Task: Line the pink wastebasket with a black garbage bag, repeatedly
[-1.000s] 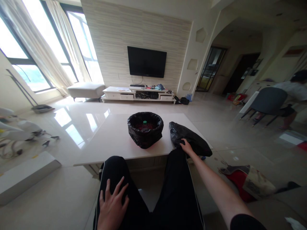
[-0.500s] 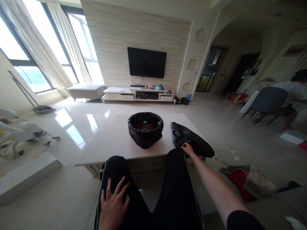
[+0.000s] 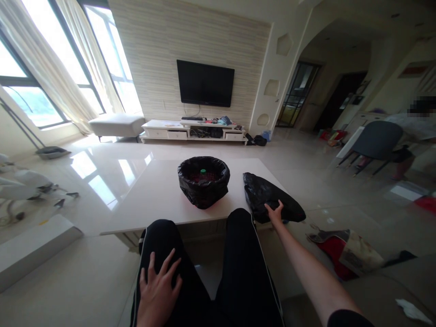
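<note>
My left hand (image 3: 159, 288) rests on my left thigh with its fingers spread, holding nothing. At the table's right front corner, my right hand (image 3: 275, 211) is against a black plastic bag (image 3: 260, 188), thumb and fingers apart. The bag lies on its side and hangs over the table edge. Left of it stands a basket (image 3: 203, 193) whose rim and sides are draped in black plastic. Reddish perforated walls show inside it, along with a green cap (image 3: 203, 171); what lies under the cap is hidden.
The white table (image 3: 146, 195) stands before my knees. A cloth bag (image 3: 357, 254) lies on the floor at right, and a long white box (image 3: 37, 250) at left. Farther off are a TV (image 3: 205, 83), a low cabinet (image 3: 163, 131), and a person beside a dark chair (image 3: 379, 141).
My right hand has moved from the bag's near left edge rightward onto its side, and its fingers have spread. The view has shifted slightly. My left hand stays on my thigh.
</note>
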The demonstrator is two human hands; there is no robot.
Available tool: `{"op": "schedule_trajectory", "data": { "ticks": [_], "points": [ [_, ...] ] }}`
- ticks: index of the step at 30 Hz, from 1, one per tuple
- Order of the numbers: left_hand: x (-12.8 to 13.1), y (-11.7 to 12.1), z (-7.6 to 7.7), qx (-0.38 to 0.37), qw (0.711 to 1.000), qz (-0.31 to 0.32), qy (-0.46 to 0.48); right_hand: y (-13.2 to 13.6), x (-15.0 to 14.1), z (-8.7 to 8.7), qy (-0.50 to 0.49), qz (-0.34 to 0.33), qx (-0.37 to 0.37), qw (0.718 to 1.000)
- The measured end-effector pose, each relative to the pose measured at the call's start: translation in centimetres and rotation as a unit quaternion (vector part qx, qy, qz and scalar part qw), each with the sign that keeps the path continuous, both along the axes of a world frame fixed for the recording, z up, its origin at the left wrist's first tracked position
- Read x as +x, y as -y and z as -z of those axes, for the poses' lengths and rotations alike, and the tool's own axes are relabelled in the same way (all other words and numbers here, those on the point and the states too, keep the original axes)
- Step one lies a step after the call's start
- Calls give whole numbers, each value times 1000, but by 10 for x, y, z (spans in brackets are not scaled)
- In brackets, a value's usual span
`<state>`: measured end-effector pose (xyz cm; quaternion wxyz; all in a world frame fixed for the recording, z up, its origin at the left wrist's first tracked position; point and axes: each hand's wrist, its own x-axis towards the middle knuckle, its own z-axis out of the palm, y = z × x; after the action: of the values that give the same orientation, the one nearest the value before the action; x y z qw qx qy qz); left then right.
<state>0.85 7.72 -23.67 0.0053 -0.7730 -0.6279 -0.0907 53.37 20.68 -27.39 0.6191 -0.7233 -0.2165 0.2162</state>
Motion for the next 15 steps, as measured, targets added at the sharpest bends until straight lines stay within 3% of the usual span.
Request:
{"op": "schedule_trajectory", "data": {
  "ticks": [7, 9, 11, 15],
  "points": [
    [-2, 0, 4, 14, 1000, -6, -8, 3, -18, -6, -35, 154, -22, 987],
    [-2, 0, 4, 13, 1000, -6, -8, 2, -30, -10, -28, 163, -30, 986],
    [-2, -1, 5, 11, 1000, -7, -10, -3, -45, -16, -3, 119, -32, 992],
    [-2, -1, 6, 10, 1000, -5, -14, -13, -83, -32, 103, -39, -17, 994]
  ]
}}
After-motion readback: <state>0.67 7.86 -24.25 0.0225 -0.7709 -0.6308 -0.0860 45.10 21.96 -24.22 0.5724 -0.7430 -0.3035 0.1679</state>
